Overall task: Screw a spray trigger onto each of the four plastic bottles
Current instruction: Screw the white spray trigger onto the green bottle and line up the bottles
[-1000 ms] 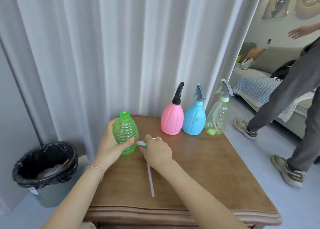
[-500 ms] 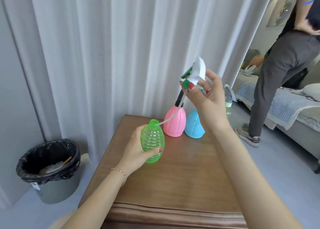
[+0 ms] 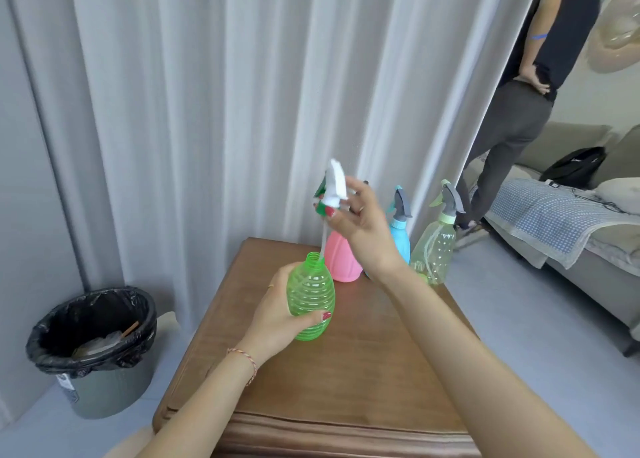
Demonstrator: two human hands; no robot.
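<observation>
My left hand (image 3: 273, 322) grips a ribbed green bottle (image 3: 311, 296) that stands upright on the wooden table (image 3: 346, 381), its neck uncapped. My right hand (image 3: 360, 222) holds a white and green spray trigger (image 3: 332, 189) above it. The trigger's thin dip tube (image 3: 323, 239) hangs down with its tip at the bottle's mouth. Behind stand a pink bottle (image 3: 341, 258), a blue bottle (image 3: 400, 239) and a clear pale-green bottle (image 3: 434, 250). The blue and clear bottles wear triggers; the pink bottle's top is hidden by my right hand.
A bin (image 3: 97, 347) lined with a black bag stands on the floor left of the table. Grey curtains (image 3: 207, 111) hang behind. A person (image 3: 519, 104) stands at the right beside a sofa (image 3: 568, 236) with a checked cover.
My right hand has brought the trigger closer over the green bottle, and the dip tube now hangs nearly vertical at the mouth. The view has shifted a little.
</observation>
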